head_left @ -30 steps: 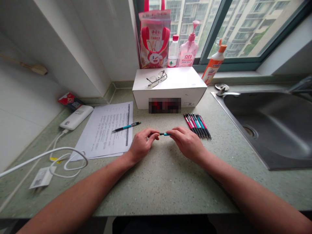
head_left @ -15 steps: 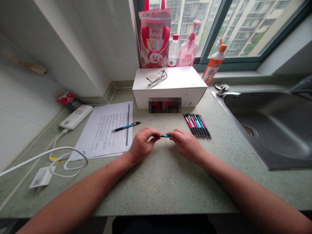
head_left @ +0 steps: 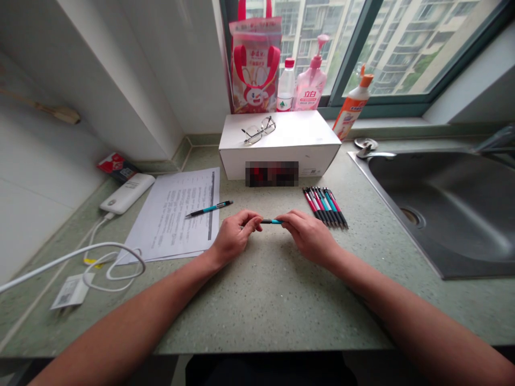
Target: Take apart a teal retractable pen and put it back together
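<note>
Between my two hands, above the counter, lies a blue and black pen (head_left: 272,221), held level. My right hand (head_left: 308,234) pinches its blue end, which the fingers partly cover. At the black end, the thumb and fingers of my left hand (head_left: 237,236) are closed on the pen; its tip is hidden there. A second blue and black pen (head_left: 209,208) rests across the printed sheets (head_left: 173,214), left of my left hand. Beyond my right hand, several pink, blue and black pens (head_left: 325,207) lie side by side in a row.
A white box (head_left: 281,134) carrying eyeglasses (head_left: 259,130) stands at the back. Behind it are a bag (head_left: 255,69) and bottles. At right is a steel sink (head_left: 454,214). On the left lie a power bank (head_left: 126,193), a looped white cable (head_left: 115,244) and a charger (head_left: 72,290).
My left hand has shifted slightly left along the pen, and more of the black part shows between my hands. My right hand stays nearly in place.
</note>
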Tool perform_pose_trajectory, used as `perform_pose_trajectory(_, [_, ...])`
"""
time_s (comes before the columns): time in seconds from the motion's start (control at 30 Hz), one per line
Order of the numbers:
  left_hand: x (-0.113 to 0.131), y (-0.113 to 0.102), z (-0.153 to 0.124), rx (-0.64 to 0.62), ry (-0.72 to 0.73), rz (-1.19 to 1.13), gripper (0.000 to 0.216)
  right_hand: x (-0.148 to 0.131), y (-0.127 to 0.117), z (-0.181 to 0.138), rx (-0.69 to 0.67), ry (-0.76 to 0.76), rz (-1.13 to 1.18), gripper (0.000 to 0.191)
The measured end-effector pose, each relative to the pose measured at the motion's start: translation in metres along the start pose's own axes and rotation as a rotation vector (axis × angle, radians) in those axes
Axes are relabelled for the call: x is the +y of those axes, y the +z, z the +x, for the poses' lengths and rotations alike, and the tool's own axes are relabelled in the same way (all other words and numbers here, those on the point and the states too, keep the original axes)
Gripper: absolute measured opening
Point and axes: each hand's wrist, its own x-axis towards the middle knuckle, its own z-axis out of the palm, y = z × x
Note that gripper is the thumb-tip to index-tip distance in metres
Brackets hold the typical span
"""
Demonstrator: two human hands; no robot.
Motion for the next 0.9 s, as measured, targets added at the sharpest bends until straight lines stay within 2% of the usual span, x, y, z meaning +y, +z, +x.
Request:
perform_pose_trajectory(0.1, [-0.0005, 0.0003, 0.0000, 0.042, 0.056, 0.029, 0.018, 0.0006, 0.0003, -0.0003, -0.002, -0.007, 0.000, 0.022])
perform_pose_trajectory(0.23, [-0.0015, 0.0001, -0.0002, 0.005, -0.036, -0.025, 0.021, 0.0010, 0.0007, -0.0002, 0.004, -0.013, -0.010, 0.022])
perform_pose_trajectory(0.37, [-0.0013, 0.0002, -0.0005, 0.039, 0.015, 0.024, 0.017, 0.0005, 0.0002, 0.0001, -0.006, -0.012, -0.010, 0.022])
perform_pose_trajectory(0.5, [-0.0007, 0.0006, -0.0007, 0.000, -0.026, 0.001, 0.018, 0.0003, 0.0000, 0.0000, 0.001, -0.008, -0.024, 0.022])
perform_pose_trajectory(0.6, [-0.0008, 0.0004, -0.0009, 0.038, 0.030, 0.056, 0.016, 0.0006, 0.0003, -0.0001, -0.004, -0.004, -0.022, 0.022])
perform_pose_trajectory(0.7, [-0.0014, 0.0001, -0.0010, 0.018, 0.018, 0.064, 0.017, 0.0008, 0.0003, 0.0000, 0.001, -0.003, -0.031, 0.023])
perform_pose_trajectory(0.83, [-0.0021, -0.0001, -0.0009, 0.043, 0.115, 0.124, 0.014, 0.0011, -0.0001, 0.0000, -0.003, -0.004, -0.038, 0.023])
perform_pose_trajectory(0.9, [-0.0017, -0.0001, -0.0010, 0.034, 0.110, 0.150, 0.014, 0.0013, -0.0005, -0.0001, -0.004, 0.006, -0.038, 0.023])
